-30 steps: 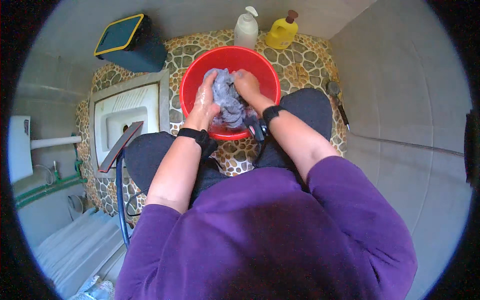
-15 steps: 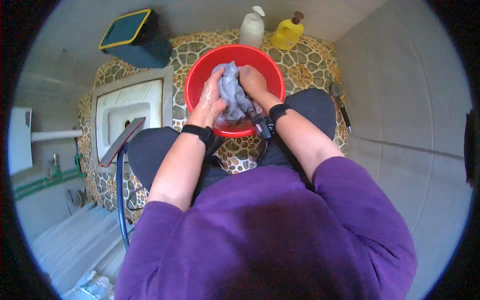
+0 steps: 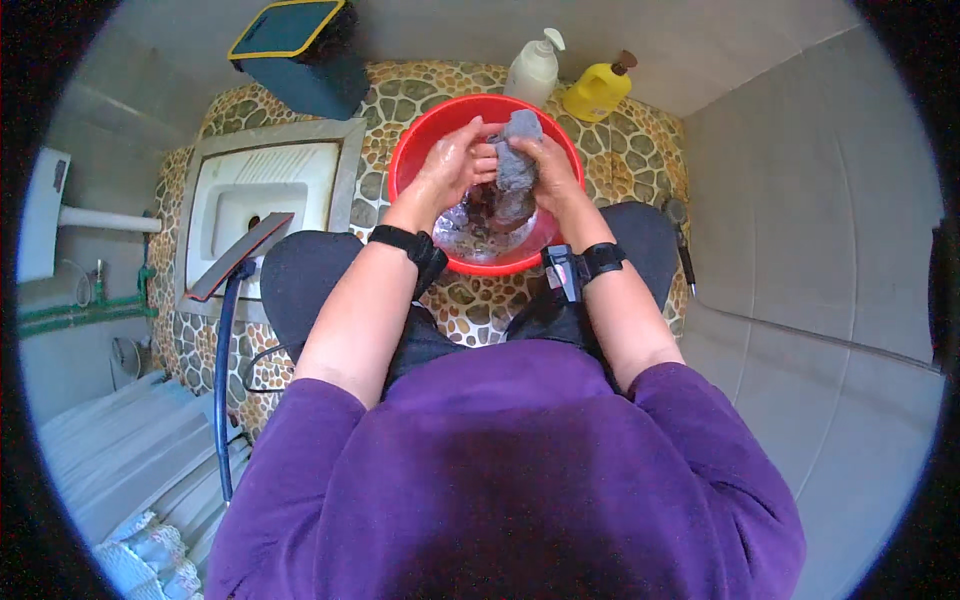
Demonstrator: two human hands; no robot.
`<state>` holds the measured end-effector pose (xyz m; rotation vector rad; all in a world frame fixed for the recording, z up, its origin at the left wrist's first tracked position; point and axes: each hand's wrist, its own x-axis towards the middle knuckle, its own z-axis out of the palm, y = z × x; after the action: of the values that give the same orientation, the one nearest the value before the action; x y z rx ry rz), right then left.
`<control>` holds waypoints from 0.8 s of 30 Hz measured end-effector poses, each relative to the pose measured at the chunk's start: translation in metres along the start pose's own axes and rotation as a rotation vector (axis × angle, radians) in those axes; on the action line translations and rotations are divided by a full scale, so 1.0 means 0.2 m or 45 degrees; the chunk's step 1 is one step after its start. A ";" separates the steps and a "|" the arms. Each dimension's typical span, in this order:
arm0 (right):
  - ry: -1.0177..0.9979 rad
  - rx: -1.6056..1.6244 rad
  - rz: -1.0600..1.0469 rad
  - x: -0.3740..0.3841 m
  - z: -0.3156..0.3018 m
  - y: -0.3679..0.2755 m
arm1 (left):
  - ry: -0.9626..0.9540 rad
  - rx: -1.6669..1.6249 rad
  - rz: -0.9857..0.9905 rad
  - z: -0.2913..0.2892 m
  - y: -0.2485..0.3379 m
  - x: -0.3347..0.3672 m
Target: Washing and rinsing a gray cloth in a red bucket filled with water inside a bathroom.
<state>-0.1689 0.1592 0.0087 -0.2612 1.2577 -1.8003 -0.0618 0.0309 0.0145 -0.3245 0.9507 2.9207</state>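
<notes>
— Two hands over that red basin (image 3: 415, 150) on the pebbled floor (image 3: 640, 150)?
— Yes. Left hand (image 3: 450, 165) and right hand (image 3: 545, 170) both clench a wet grey cloth (image 3: 515, 160) above the water.
— Beyond it?
— White pump bottle (image 3: 532, 68), yellow bottle (image 3: 597, 90) on the far side.

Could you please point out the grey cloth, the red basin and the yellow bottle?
grey cloth (image 3: 517, 150), head view, upper bunched part.
red basin (image 3: 420, 150), head view, left rim.
yellow bottle (image 3: 596, 95), head view, body.
</notes>
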 end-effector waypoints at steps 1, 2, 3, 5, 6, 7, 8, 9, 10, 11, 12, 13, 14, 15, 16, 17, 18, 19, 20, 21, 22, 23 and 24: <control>0.009 0.035 -0.005 0.00 -0.01 0.00 | 0.355 0.234 0.069 0.04 0.03 -0.03; 0.019 0.069 -0.011 0.00 -0.02 0.00 | 0.513 0.222 0.143 0.00 0.03 -0.02; 0.031 0.103 -0.018 0.01 -0.04 -0.01 | 0.699 0.323 0.156 -0.01 0.02 -0.02; -0.104 0.306 0.077 -0.03 0.04 -0.04 | 1.116 0.515 0.186 -0.13 0.01 -0.06; -0.182 0.374 0.079 -0.05 0.08 -0.05 | 0.944 0.269 0.036 -0.19 -0.01 -0.09; -0.241 0.440 0.071 -0.06 0.08 -0.06 | 0.745 0.029 -0.120 -0.19 -0.03 -0.09; -0.315 0.465 0.071 -0.05 0.08 -0.05 | 0.648 -0.036 -0.151 -0.19 -0.05 -0.08; -0.322 0.485 0.109 -0.05 0.09 -0.04 | 0.668 -0.023 -0.200 -0.18 -0.08 -0.07; -0.293 0.501 0.132 -0.06 0.05 -0.03 | 0.662 -0.012 -0.277 -0.06 -0.09 -0.05; -0.293 0.521 0.167 -0.05 0.04 -0.02 | 0.634 -0.065 -0.272 -0.03 -0.08 -0.05; -0.233 0.475 0.149 -0.05 0.03 -0.02 | 0.605 -0.118 -0.268 0.01 -0.07 -0.06; -0.188 0.427 0.134 -0.03 0.04 -0.02 | 0.582 -0.171 -0.251 0.01 -0.06 -0.07; -0.141 0.380 0.118 -0.02 0.04 -0.02 | 0.562 -0.229 -0.153 -0.03 -0.06 -0.06; -0.127 0.377 0.085 -0.02 0.03 -0.03 | 0.540 -0.285 -0.057 -0.08 -0.06 -0.04; -0.111 0.378 0.055 -0.02 0.03 -0.03 | 0.520 -0.343 0.036 -0.11 -0.05 -0.03; -0.094 0.378 0.025 -0.02 0.03 -0.03 | 0.528 -0.394 0.090 -0.13 -0.05 -0.02; -0.116 0.419 -0.011 -0.02 0.04 -0.02 | 0.536 -0.445 0.144 -0.16 -0.06 -0.02; -0.134 0.461 -0.035 -0.02 0.05 -0.03 | 0.535 -0.499 0.193 -0.16 -0.06 -0.01; -0.153 0.504 -0.058 -0.03 0.05 -0.03 | 0.637 -0.530 0.111 -0.16 -0.08 0.00; -0.174 0.546 -0.080 -0.03 0.06 -0.04 | 0.711 -0.412 -0.012 -0.16 -0.11 0.00; -0.174 0.573 -0.081 -0.04 0.06 -0.06 | 0.774 -0.293 -0.147 -0.11 -0.15 0.01; -0.223 0.613 -0.056 -0.05 0.13 -0.06 | 0.872 -0.173 -0.240 -0.12 -0.13 -0.06; -0.272 0.653 -0.028 -0.06 0.22 -0.05 | 0.662 -0.311 -0.288 -0.29 -0.20 -0.05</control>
<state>-0.1414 0.1407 0.0403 -0.1698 0.6184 -1.9847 -0.0378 0.0296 -0.0522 -1.1633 0.5354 2.7830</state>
